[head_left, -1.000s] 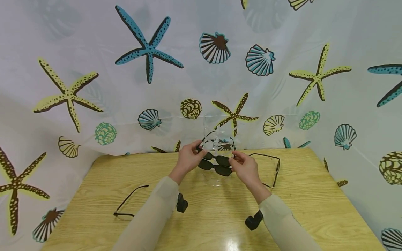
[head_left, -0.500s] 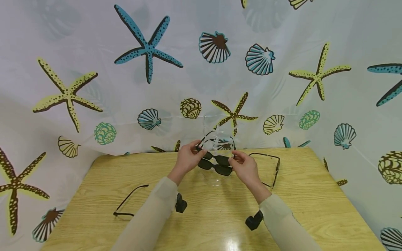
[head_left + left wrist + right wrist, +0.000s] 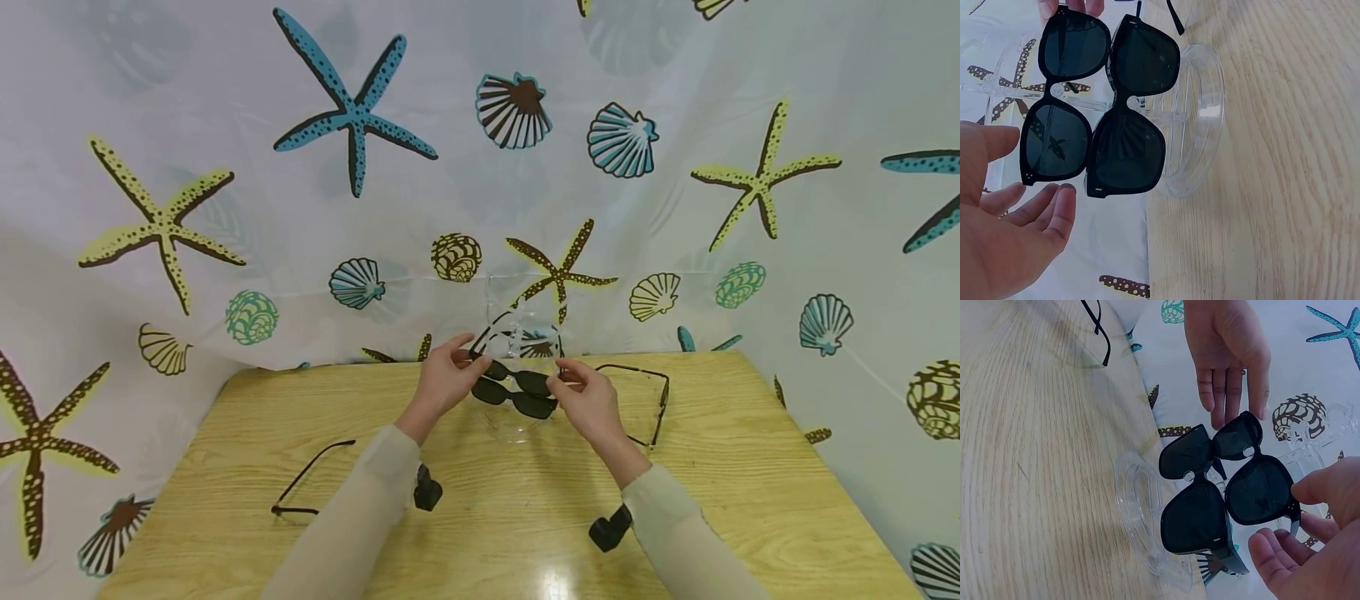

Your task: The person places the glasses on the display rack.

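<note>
Sunglasses (image 3: pixel 531 383) are pinched at three o'clock by the right hand (image 3: pixel 592 404), seemingly for levelling (left hand (image 3: pixel 444 381) unfurled at nine).

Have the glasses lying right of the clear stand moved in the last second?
No; in the head view the glasses keep the same place relative to the table's back edge.
</note>
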`<control>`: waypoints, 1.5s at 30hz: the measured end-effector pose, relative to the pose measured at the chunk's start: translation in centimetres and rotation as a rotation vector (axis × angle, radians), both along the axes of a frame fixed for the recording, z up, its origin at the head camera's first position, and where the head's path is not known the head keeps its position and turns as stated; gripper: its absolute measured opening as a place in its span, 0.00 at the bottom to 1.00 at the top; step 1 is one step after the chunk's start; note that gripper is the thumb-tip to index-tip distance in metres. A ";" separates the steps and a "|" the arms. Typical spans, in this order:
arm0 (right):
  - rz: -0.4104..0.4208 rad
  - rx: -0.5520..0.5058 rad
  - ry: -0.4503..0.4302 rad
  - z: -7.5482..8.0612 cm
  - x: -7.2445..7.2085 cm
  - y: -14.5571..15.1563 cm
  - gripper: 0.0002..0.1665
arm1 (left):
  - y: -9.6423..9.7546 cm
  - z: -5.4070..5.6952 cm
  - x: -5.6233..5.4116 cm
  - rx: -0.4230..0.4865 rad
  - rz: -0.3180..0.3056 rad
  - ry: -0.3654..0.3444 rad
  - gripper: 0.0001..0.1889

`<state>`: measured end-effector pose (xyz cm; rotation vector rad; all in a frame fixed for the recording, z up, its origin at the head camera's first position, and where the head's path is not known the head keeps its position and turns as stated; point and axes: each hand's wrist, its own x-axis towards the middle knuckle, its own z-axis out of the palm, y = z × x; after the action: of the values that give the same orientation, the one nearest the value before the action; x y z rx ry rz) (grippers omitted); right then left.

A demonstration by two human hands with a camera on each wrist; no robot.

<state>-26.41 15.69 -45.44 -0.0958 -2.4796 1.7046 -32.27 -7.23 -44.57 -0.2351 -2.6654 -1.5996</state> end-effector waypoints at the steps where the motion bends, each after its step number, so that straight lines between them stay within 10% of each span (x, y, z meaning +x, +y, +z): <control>1: -0.001 0.003 0.001 0.0 0.0 0.0 0.27 | -0.1 0.0 0.0 0.007 -0.002 -0.002 0.32; 20: 0.035 0.044 0.000 0.7 2.6 1.3 0.27 | -4.0 -0.1 2.9 -0.032 -0.015 0.004 0.27; 45: 0.281 -0.016 0.028 -3.0 5.7 -6.4 0.21 | -18.7 -1.6 10.8 -0.233 0.016 -0.027 0.30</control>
<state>-20.74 9.33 -48.49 0.2870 -2.5586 1.8113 -21.49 -25.88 -46.14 -0.1964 -2.8646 -1.2952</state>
